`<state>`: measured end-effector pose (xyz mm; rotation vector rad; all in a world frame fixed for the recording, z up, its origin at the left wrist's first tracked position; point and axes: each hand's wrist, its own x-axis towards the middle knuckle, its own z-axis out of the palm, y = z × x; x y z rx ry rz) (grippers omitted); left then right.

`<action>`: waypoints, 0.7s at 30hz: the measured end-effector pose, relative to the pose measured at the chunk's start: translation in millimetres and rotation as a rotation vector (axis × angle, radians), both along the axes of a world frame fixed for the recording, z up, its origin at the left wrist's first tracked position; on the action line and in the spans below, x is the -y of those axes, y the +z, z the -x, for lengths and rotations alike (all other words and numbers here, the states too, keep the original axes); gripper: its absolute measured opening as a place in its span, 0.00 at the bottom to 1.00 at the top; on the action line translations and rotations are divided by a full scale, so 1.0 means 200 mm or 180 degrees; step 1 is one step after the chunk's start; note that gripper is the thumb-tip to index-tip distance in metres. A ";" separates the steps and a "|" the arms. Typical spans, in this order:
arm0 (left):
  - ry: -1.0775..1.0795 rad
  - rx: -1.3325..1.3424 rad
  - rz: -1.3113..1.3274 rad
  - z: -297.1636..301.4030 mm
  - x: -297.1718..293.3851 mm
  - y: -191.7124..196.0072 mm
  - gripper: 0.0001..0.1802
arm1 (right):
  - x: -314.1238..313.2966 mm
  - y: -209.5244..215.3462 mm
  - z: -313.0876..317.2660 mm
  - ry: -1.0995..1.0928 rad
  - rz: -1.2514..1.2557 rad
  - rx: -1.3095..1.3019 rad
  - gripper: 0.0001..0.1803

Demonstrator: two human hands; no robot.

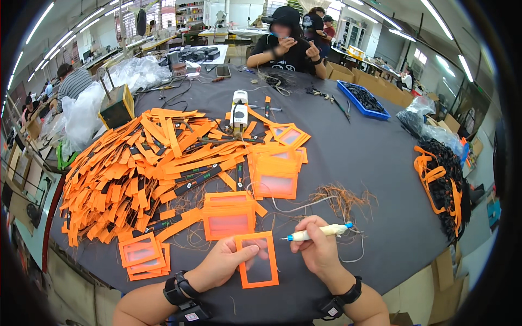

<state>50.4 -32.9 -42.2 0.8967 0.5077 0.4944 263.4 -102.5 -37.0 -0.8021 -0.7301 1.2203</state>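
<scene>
A flat orange rectangular frame with a clear plastic window (258, 259) is pinned against the dark grey fabric-covered worktop (370, 157) by the left hand (222, 264), whose fingers are spread over the frame's left border and window. The grip of the right hand (316, 247) is closed around a slim cream-coloured pen-shaped tool with blue ends (321, 232), its fine tip aimed left, just above the frame's upper right corner.

Should the left hand's pressure slacken, the frame could be slid or turned under the tip, and the clear window could be marked or pierced. The left fingers lie near the tip's line and could be caught by it. The thin pale cord (304, 207) trailing from the tool might be snagged in the loose brown thread scraps (342, 196) just behind the right hand.

The frame looks thin and limp, its border bright orange and even, and its window is transparent enough for the fingers to be seen through it. It lies near the worktop's front edge, apart from the stack of similar orange frames (228, 217) behind it.
</scene>
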 end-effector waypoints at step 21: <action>-0.0063 -0.0064 -0.0044 -0.01 -0.01 -0.03 0.10 | -0.01 -0.01 0.02 -0.0040 0.0166 -0.0010 0.06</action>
